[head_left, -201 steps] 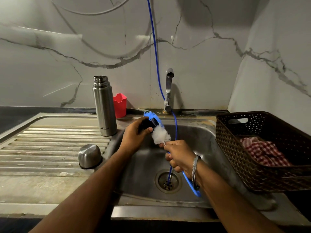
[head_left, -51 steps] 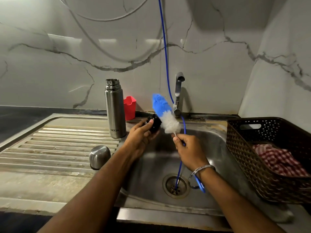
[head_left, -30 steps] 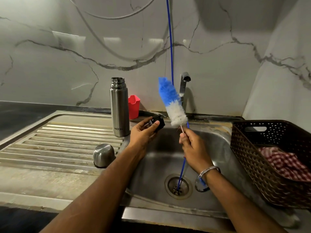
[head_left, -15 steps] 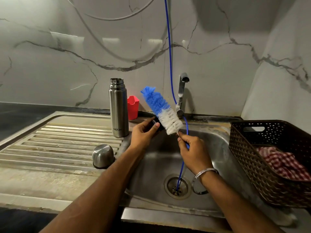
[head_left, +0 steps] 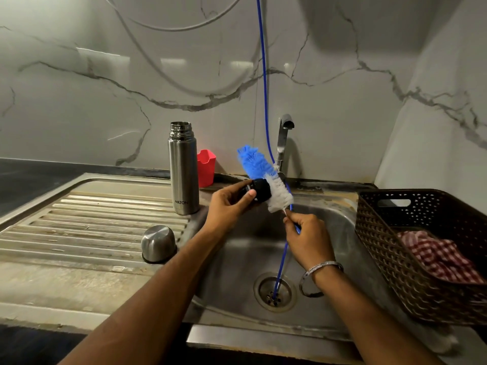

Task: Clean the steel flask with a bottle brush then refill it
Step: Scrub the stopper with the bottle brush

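Note:
The steel flask [head_left: 183, 169] stands upright and uncapped on the drainboard, left of the sink. Its steel cup lid [head_left: 158, 243] sits upside down nearer the front. My left hand [head_left: 229, 206] holds the flask's small black stopper [head_left: 259, 190] over the sink's back left corner. My right hand [head_left: 307, 234] pinches the thin handle of the bottle brush [head_left: 263, 175], just below the bristles. The brush's blue and white bristles lie against the stopper, with the tip tilted up to the left.
The steel sink [head_left: 329, 233] has a drain [head_left: 275, 292] with a blue hose [head_left: 264, 88] running down into it. A tap [head_left: 283, 143] rises at the back. A red cup [head_left: 206, 167] stands behind the flask. A brown basket [head_left: 390, 259] with a checked cloth [head_left: 437, 256] sits right.
The brush has tilted from near upright down to the left and now lies against the stopper in my left hand. Both hands stay over the sink.

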